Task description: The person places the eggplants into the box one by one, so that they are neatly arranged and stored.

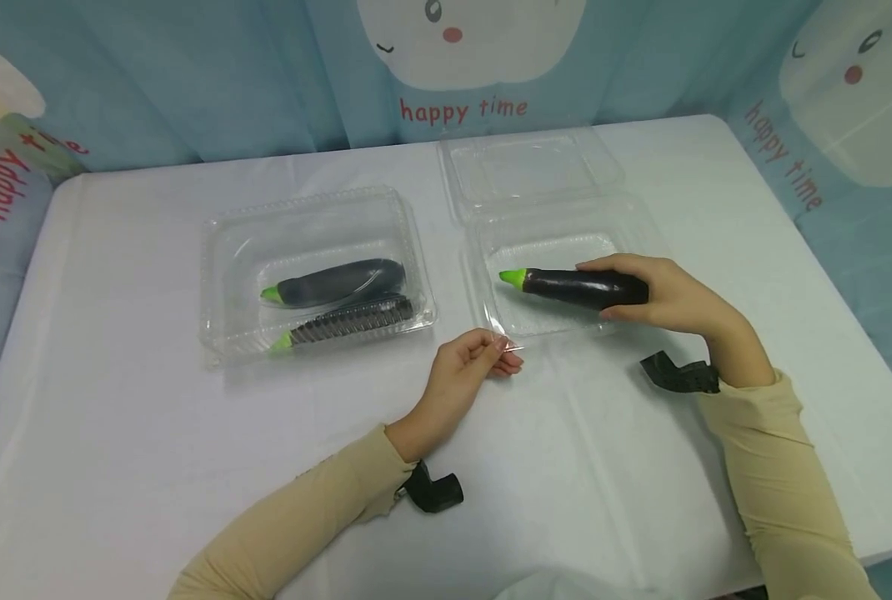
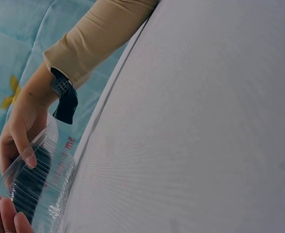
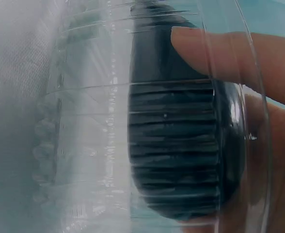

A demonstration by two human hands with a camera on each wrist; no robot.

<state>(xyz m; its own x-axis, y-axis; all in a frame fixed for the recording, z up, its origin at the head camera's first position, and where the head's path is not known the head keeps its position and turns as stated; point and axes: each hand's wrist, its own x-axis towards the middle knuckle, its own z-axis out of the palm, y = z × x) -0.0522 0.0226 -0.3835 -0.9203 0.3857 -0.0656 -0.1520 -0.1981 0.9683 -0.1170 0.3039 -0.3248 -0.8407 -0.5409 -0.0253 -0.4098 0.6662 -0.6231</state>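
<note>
My right hand grips the thick end of a dark purple eggplant with a bright green tip. This eggplant is in the open clear plastic container, its tip pointing left. At the container's near left corner my left hand pinches the rim between thumb and fingers. The right wrist view shows the right thumb and the dark eggplant through the ridged clear wall. In the left wrist view, the left fingers appear at the lower left corner.
The open container's lid lies folded back behind it. To the left stands another clear plastic container, with two eggplants seen through its plastic. A white cloth covers the table. Blue printed curtains hang behind.
</note>
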